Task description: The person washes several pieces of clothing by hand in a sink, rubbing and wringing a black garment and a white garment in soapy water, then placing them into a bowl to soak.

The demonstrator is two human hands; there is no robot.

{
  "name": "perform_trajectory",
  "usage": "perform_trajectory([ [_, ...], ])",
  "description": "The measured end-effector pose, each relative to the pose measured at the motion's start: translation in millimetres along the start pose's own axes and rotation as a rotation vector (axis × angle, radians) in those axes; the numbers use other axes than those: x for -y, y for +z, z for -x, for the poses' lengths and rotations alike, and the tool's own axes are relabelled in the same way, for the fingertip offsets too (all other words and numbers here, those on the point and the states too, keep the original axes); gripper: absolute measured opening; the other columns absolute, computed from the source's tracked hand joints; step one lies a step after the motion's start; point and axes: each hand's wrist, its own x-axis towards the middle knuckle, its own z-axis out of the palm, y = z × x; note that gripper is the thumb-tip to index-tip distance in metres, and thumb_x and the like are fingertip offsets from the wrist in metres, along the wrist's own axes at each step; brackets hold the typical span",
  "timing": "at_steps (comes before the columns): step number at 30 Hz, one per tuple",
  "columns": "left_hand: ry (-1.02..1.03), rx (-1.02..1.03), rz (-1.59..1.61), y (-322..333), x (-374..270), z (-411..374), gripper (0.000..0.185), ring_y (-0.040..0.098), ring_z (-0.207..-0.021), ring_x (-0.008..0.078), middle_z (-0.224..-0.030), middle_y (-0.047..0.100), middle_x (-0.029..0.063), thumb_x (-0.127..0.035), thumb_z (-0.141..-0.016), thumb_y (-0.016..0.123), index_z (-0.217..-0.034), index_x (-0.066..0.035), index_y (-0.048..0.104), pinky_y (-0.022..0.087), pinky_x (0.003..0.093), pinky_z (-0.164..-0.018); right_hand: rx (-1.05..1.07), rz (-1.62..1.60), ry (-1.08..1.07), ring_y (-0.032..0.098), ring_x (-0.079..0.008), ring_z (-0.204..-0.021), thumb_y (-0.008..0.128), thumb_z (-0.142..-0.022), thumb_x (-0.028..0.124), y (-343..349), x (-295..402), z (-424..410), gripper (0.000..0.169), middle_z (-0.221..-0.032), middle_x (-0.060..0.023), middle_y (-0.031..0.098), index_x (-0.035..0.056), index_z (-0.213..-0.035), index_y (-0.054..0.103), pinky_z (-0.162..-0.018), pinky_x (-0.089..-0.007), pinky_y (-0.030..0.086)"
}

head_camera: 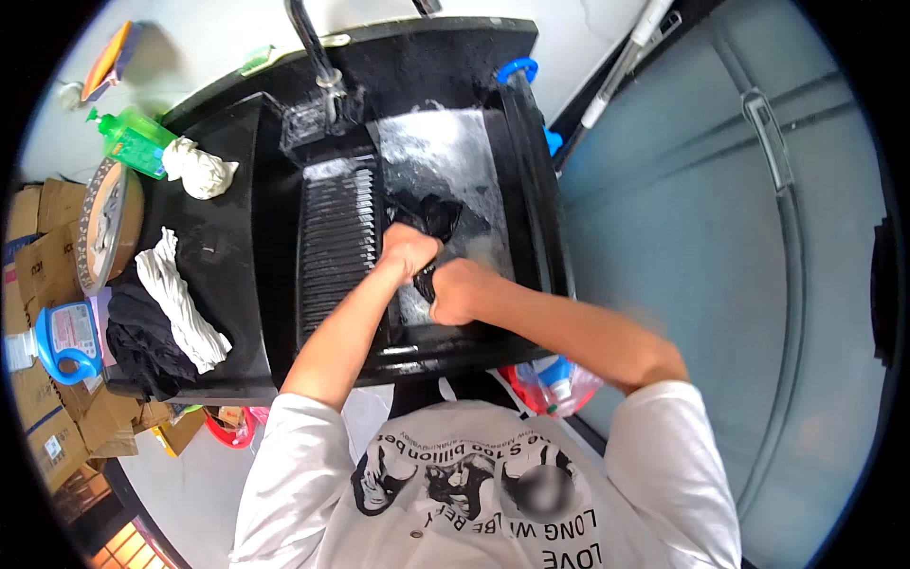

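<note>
A wet black cloth [437,215] is bunched up in both fists over the basin of a black laundry sink [530,284]. My left hand [412,250] grips it near the ribbed washboard [334,249]. Lower and to the right, my right hand [462,290] is closed on another part of the same cloth, and a short dark length of it shows between the fists. Whitish soapy water [455,142] covers the basin floor below. The fingers hide much of the cloth, so its kind cannot be told.
On the left counter lie a balled white cloth [202,171], a twisted white cloth [181,302] and dark fabric [146,341]. A green pump bottle [138,142], an oval basin [128,227] and a blue detergent bottle [69,341] stand leftward. The faucet [313,50] rises behind; a glass door [675,235] borders the right.
</note>
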Motion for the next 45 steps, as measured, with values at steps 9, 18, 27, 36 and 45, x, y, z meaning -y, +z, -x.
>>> perform_trajectory([
  [9, -0.038, 0.175, 0.476, -33.1, 2.1, 58.9, 0.077, 0.043, -0.037, 0.0123, -0.056, 0.053, 0.0023, -0.073, -0.084, 0.057, -0.087, 0.003, 0.067, 0.027, 0.0270, -0.032, 0.424, -1.873, -0.017, 0.067, -0.0266, -0.078, 0.040, -0.087, 0.081, 34.4, -61.4, -25.0, 0.095, -0.110, -0.0170, 0.068, -0.0058, -0.120, 0.061, -0.073, -0.0365, 0.056],
  [18, 0.364, -0.122, -0.728, -25.5, -8.4, 82.0, 0.092, 0.063, -0.110, 0.0429, -0.104, 0.066, 0.0353, -0.070, -0.093, 0.029, -0.098, 0.013, 0.069, 0.048, 0.0439, -0.098, -0.121, -1.929, -0.073, 0.064, -0.0200, -0.067, 0.041, -0.084, 0.084, 29.3, 5.1, -20.4, 0.083, -0.078, -0.0117, 0.066, 0.0046, -0.093, 0.064, -0.063, -0.0301, 0.054],
  [27, 0.101, 0.222, 1.042, -38.6, 15.5, 61.7, 0.074, 0.062, -0.074, 0.0189, -0.092, 0.068, 0.0085, -0.077, -0.088, 0.044, -0.103, -0.007, 0.061, 0.054, 0.0356, -0.060, 0.740, -2.681, -0.649, 0.060, -0.0150, -0.080, 0.067, -0.089, 0.027, 11.3, -3.2, -26.1, 0.040, -0.092, -0.0079, 0.062, -0.0074, -0.105, 0.054, -0.069, -0.0277, 0.051],
  [36, 0.951, 0.846, 1.545, -11.5, -2.6, 28.8, 0.101, 0.061, -0.115, 0.0326, -0.145, 0.045, 0.0255, -0.020, -0.071, 0.085, -0.155, -0.019, 0.029, 0.054, 0.0405, -0.093, 0.917, -2.738, -0.553, 0.059, -0.0166, -0.077, 0.063, -0.091, 0.036, 39.6, 8.4, -3.1, 0.045, -0.097, -0.0094, 0.058, -0.0017, -0.115, 0.052, -0.066, -0.0282, 0.050],
  [45, 0.693, 0.046, 0.533, -20.5, -13.5, 25.1, 0.018, 0.045, -0.070, 0.0103, -0.077, 0.053, 0.0008, 0.001, -0.071, 0.064, -0.073, -0.006, 0.048, 0.042, 0.0286, -0.061, 0.038, -1.611, -0.125, 0.055, -0.0111, -0.069, 0.069, -0.084, 0.024, 15.7, -6.5, 6.6, 0.022, -0.078, -0.0005, 0.059, 0.0050, -0.094, 0.065, -0.057, -0.0271, 0.041],
])
